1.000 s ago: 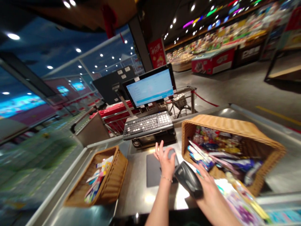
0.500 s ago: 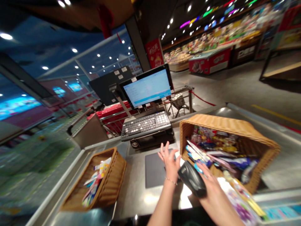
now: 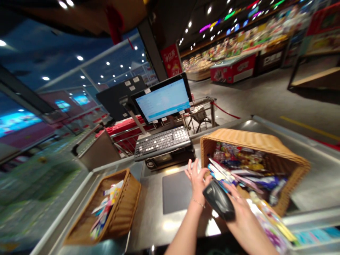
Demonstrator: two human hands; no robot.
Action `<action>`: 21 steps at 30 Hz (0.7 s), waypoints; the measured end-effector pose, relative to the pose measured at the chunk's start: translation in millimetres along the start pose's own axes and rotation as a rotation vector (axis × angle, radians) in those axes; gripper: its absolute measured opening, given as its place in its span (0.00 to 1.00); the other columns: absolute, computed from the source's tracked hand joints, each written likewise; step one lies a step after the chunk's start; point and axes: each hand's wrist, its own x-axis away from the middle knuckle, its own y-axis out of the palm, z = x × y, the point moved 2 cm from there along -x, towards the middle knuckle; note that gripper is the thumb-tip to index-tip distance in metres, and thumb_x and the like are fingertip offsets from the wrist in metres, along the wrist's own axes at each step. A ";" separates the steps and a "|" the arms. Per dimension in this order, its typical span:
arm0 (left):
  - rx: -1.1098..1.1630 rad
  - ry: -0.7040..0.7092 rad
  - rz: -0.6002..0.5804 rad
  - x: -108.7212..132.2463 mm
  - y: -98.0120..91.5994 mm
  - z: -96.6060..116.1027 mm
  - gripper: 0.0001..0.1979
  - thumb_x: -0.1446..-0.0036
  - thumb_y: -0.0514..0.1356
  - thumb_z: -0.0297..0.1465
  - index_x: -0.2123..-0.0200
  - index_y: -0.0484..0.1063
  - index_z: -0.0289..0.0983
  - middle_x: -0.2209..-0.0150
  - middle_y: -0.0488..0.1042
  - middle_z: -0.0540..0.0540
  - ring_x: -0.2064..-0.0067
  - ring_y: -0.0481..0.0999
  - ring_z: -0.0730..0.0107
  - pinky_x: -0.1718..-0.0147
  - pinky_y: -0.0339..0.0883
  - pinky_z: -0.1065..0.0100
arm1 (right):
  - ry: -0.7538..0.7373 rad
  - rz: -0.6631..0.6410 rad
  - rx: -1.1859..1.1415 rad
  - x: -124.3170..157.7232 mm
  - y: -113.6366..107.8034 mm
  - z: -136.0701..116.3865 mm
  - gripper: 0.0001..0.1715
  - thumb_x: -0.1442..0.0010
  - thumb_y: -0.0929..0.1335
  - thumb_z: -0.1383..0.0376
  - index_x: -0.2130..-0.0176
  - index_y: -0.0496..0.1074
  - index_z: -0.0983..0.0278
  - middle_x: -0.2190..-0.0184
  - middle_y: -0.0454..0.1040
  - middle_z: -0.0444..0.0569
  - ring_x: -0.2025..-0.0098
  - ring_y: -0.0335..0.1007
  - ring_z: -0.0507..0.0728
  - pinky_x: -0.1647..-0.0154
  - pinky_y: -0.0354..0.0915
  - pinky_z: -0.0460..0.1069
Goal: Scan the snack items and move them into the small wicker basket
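Note:
My right hand (image 3: 241,209) is closed around a black handheld barcode scanner (image 3: 219,200), in front of the large wicker basket (image 3: 255,136). My left hand (image 3: 197,182) is beside the scanner's head with fingers spread, close to the basket's left corner. I cannot make out whether it touches anything there. Long blue and white packets (image 3: 221,173) lie at the opening of the basket, some passing behind the scanner and my right fingers. Shiny wrapped goods (image 3: 241,156) fill the part deeper inside.
A smaller wicker basket (image 3: 127,202) with several packets stands on the left. A grey mat (image 3: 175,194) lies on the metal counter. Behind it are a keyboard (image 3: 163,141) and a lit monitor (image 3: 163,101). Long packages (image 3: 276,219) lie at the lower right.
My left hand has moved slightly right, toward the large basket, and the scanner has shifted a little with my right hand. The whole view has drifted slightly left.

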 end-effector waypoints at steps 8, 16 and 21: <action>-0.070 0.131 -0.086 -6.7 24.1 3.2 0.08 0.45 0.66 0.36 0.61 0.80 0.49 0.34 0.64 0.48 0.29 0.51 0.49 0.36 0.44 0.31 | 0.015 0.017 -0.024 -1.1 -8.3 1.3 0.26 0.42 0.64 0.65 0.44 0.71 0.62 0.34 0.63 0.61 0.29 0.51 0.73 0.34 0.61 0.70; -0.099 0.267 -0.171 -15.8 52.8 4.1 0.08 0.44 0.64 0.34 0.59 0.79 0.47 0.34 0.63 0.46 0.29 0.52 0.50 0.34 0.39 0.30 | 0.033 0.044 0.020 0.1 -11.4 7.2 0.28 0.41 0.63 0.67 0.42 0.70 0.65 0.35 0.65 0.63 0.30 0.54 0.74 0.34 0.61 0.70; -0.131 0.346 -0.226 -22.2 64.8 6.4 0.06 0.40 0.60 0.32 0.62 0.78 0.45 0.34 0.65 0.46 0.30 0.54 0.54 0.34 0.43 0.34 | 0.044 0.016 0.027 0.4 -7.1 15.0 0.31 0.44 0.66 0.67 0.41 0.68 0.65 0.34 0.62 0.64 0.29 0.52 0.75 0.34 0.60 0.71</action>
